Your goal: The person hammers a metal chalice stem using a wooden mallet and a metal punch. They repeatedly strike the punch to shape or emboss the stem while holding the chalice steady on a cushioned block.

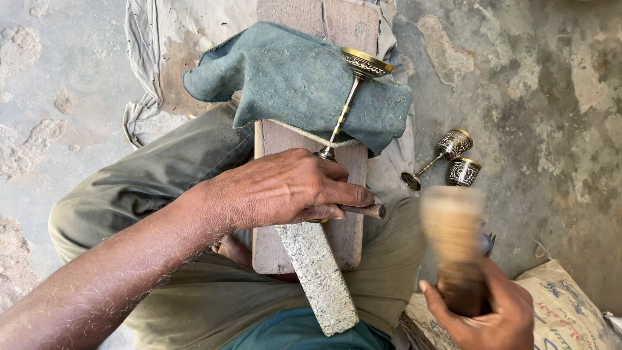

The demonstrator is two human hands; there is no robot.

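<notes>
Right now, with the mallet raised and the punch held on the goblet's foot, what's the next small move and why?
Probably bring the wooden mallet in the right hand down onto the punch: the left hand already holds it at the brass goblet on the board.

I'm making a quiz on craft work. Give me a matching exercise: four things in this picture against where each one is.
Things:
1. brass goblet
2. blue-grey cloth
3. two engraved cups
4. wooden mallet

Places:
A. in the right hand
B. on the concrete floor
C. draped over the wooden board
D. lying on the cloth, base under the left hand

Pairs: 1-D, 2-C, 3-B, 4-A
</notes>
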